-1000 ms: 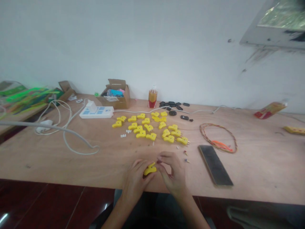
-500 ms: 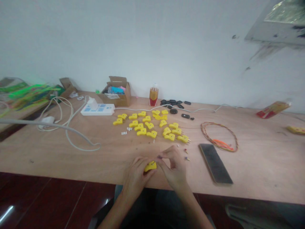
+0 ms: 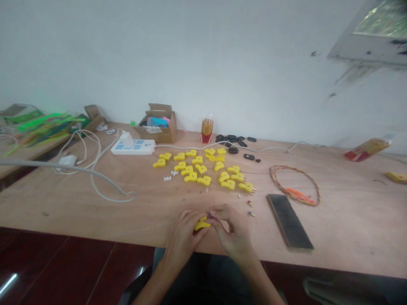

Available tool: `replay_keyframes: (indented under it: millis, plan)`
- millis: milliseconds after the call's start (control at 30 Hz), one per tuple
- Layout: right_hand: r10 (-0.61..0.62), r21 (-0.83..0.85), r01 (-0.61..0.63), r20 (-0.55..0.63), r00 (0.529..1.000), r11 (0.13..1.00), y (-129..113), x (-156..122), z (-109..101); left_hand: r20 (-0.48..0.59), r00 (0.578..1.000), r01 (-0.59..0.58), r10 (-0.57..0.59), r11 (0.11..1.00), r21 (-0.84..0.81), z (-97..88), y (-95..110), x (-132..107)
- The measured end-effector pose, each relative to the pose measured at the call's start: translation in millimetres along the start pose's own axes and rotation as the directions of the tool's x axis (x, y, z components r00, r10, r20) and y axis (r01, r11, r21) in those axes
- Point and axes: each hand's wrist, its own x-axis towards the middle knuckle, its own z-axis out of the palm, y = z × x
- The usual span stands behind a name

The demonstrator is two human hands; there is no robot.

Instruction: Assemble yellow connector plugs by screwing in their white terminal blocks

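Note:
At the front of the table, my left hand [image 3: 182, 233] is closed around a yellow plug housing [image 3: 201, 224], gripping it between thumb and fingers. My right hand [image 3: 234, 234] pinches a small dark piece [image 3: 210, 215] against the housing's right end; fingertips partly cover it, so its kind is unclear. Further back lie several similar yellow plugs [image 3: 204, 181], some with metal pins sticking out. To the right of my right hand are a small red-tipped part [image 3: 249, 203] and a dark-tipped one [image 3: 251, 214]. Two small white pieces [image 3: 167, 178] lie left of the plugs.
A dark flat slab [image 3: 290, 221] and a coil of twisted wire [image 3: 273, 180] lie on the right. Behind stand a power strip [image 3: 149, 147], a cardboard box [image 3: 165, 136], and a bottle [image 3: 207, 129]; black oval pieces [image 3: 233, 150] are nearby. A white cable [image 3: 108, 198] loops at left.
The right fingertips with the small dark piece have come down closer against the yellow housing. The left hand keeps its hold; the view has shifted slightly.

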Motion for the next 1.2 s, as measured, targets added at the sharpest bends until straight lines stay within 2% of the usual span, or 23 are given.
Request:
replay_keyframes:
  millis: [200,267,400,467,667,733,933,1000,1200]
  plan:
    - [-0.017,-0.06,0.009,-0.129,0.992,0.998,3.9,-6.3,12.6,0.007,1.0,0.005,-0.005,1.0,-0.023,-1.6,2.9,0.7]
    - [-0.024,-0.073,0.016,-0.109,0.994,0.997,2.5,-6.3,7.5,0.005,1.0,0.006,-0.005,1.0,-0.027,-1.2,2.5,0.5]
    - [-0.02,-0.048,0.021,0.024,1.0,0.999,0.2,-5.5,-7.3,0.002,1.0,-0.003,0.003,0.999,-0.043,0.7,-0.3,0.2]
    - [-0.021,-0.024,0.022,0.029,0.999,0.999,2.5,-5.7,-10.0,0.001,1.0,-0.001,0.001,0.999,-0.051,1.9,-1.3,0.2]
    - [-0.049,-0.039,0.043,-0.171,0.984,0.998,16.1,-4.6,0.5,-0.021,0.999,0.025,-0.026,0.998,-0.06,5.5,-2.5,-1.4]
    - [-0.066,-0.046,0.058,-0.19,0.98,0.997,16.9,-4.2,1.2,-0.024,0.999,0.027,-0.028,0.998,-0.064,5.8,-3.2,-2.0]
    - [-0.054,-0.05,0.054,0.008,0.999,0.997,11.5,-11.7,-7.4,-0.02,1.0,0.009,-0.011,0.996,-0.092,4.1,-5.4,-1.1]
    - [-0.043,-0.047,0.044,0.018,0.999,0.998,12.7,-15.4,-6.0,-0.021,1.0,0.011,-0.013,0.995,-0.098,3.3,-5.4,-0.3]
    - [-0.016,-0.069,0.007,-0.14,0.99,0.998,22.6,-20.9,11.2,-0.032,0.999,0.029,-0.033,0.994,-0.11,4.9,-5.3,-2.3]
